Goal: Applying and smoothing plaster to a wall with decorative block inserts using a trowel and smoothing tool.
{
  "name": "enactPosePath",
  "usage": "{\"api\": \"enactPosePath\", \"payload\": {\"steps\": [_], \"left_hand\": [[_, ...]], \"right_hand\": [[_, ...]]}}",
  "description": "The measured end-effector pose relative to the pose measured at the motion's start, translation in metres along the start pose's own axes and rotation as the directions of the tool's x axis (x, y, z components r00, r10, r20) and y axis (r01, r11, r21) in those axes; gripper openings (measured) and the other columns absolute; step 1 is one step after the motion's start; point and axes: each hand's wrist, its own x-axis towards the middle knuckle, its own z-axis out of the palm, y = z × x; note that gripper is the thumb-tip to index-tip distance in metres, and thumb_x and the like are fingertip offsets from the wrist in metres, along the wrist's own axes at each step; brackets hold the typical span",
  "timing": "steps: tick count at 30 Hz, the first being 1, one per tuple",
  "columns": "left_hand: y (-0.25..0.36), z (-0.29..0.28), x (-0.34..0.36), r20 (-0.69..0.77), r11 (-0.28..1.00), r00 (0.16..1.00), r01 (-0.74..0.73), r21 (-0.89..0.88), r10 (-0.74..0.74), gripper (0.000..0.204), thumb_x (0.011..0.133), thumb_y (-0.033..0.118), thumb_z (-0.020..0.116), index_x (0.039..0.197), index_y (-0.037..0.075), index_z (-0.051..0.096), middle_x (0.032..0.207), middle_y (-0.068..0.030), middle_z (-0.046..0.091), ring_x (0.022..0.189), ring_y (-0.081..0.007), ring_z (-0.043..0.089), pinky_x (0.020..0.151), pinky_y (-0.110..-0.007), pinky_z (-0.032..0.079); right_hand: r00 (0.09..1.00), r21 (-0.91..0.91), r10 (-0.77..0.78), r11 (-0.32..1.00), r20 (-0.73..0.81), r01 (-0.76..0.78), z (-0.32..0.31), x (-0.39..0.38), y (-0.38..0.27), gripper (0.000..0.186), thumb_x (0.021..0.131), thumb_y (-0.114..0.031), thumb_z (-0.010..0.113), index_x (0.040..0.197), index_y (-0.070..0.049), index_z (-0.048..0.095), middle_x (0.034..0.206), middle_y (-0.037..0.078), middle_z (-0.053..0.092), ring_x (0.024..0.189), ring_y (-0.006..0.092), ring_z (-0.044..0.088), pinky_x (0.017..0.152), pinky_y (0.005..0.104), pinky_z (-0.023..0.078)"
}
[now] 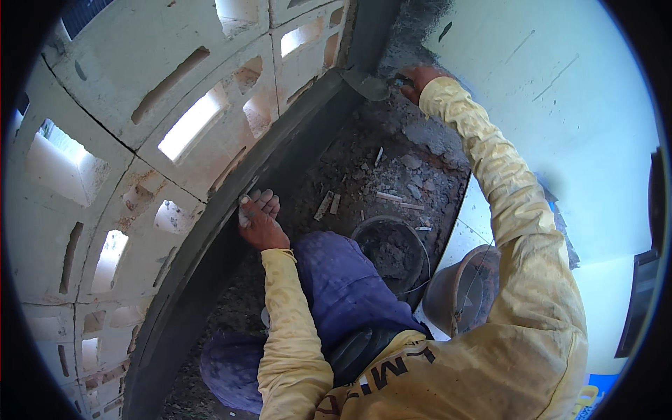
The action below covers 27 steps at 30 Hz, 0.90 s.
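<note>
My right hand (421, 82) reaches to the far corner and is closed round the handle of a trowel. The grey trowel blade (368, 85) lies against the far end of a grey cement ledge (308, 115), where it meets the wall corner. My left hand (260, 218) is at the ledge's edge, nearer to me, with its fingers curled in. Whether anything small sits in those fingers, I cannot make out. The ledge looks freshly plastered and runs along the foot of a pale block wall (171, 66) pierced with slots.
A dark bucket (390, 253) of mortar stands by my knee, with a brownish bucket (463, 288) to its right on white tile (470, 227). Rubble and broken strips (388, 197) litter the dirt floor. A pale green wall (560, 91) rises at the right.
</note>
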Motion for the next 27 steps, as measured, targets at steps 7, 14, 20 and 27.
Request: {"api": "enactPosePath", "payload": {"steps": [7, 14, 20, 27], "left_hand": [[-0.004, 0.006, -0.002, 0.037, 0.998, 0.999, 0.023, -0.063, -0.021, 0.064, 0.087, 0.058, 0.052, 0.112, 0.0, 0.05, 0.09, -0.0093, 0.062, 0.075, -0.0149, 0.059, 0.073, -0.028, 0.048], [-0.006, 0.011, -0.001, 0.09, 0.984, 0.996, 0.042, -0.172, -0.026, 0.069, 0.086, 0.061, 0.049, 0.114, -0.001, 0.049, 0.094, -0.0111, 0.064, 0.075, -0.0152, 0.06, 0.072, -0.028, 0.05], [-0.005, 0.018, -0.002, 0.068, 0.973, 0.997, 0.043, -0.229, -0.028, 0.068, 0.088, 0.061, 0.047, 0.113, -0.002, 0.049, 0.096, -0.0127, 0.065, 0.073, -0.0155, 0.061, 0.072, -0.028, 0.05], [-0.011, 0.014, 0.003, 0.079, 0.963, 0.995, 0.074, -0.259, -0.055, 0.067, 0.09, 0.059, 0.045, 0.115, -0.003, 0.05, 0.098, -0.0138, 0.065, 0.073, -0.0148, 0.061, 0.07, -0.027, 0.05]], "right_hand": [[0.987, 0.221, 0.149, 0.962, 0.062, -0.159, 0.011, -0.012, -0.018, 0.044, 0.081, -0.033, 0.06, 0.122, -0.017, 0.056, 0.113, 0.015, 0.062, 0.107, 0.0352, 0.057, 0.093, 0.0443, 0.045], [0.991, 0.238, 0.136, 0.962, 0.016, -0.135, 0.007, 0.011, -0.04, 0.038, 0.077, -0.032, 0.064, 0.107, -0.008, 0.063, 0.1, 0.02, 0.064, 0.095, 0.0392, 0.061, 0.083, 0.0442, 0.049], [0.987, 0.105, 0.135, 0.984, 0.087, -0.143, -0.005, 0.027, -0.07, 0.037, 0.076, -0.031, 0.063, 0.106, -0.01, 0.064, 0.103, 0.018, 0.064, 0.096, 0.038, 0.061, 0.085, 0.0434, 0.049], [0.997, 0.077, -0.008, 0.997, 0.078, 0.002, -0.021, -0.015, -0.114, 0.035, 0.077, -0.03, 0.062, 0.103, -0.007, 0.063, 0.099, 0.021, 0.063, 0.095, 0.0403, 0.059, 0.083, 0.0448, 0.049]]}}
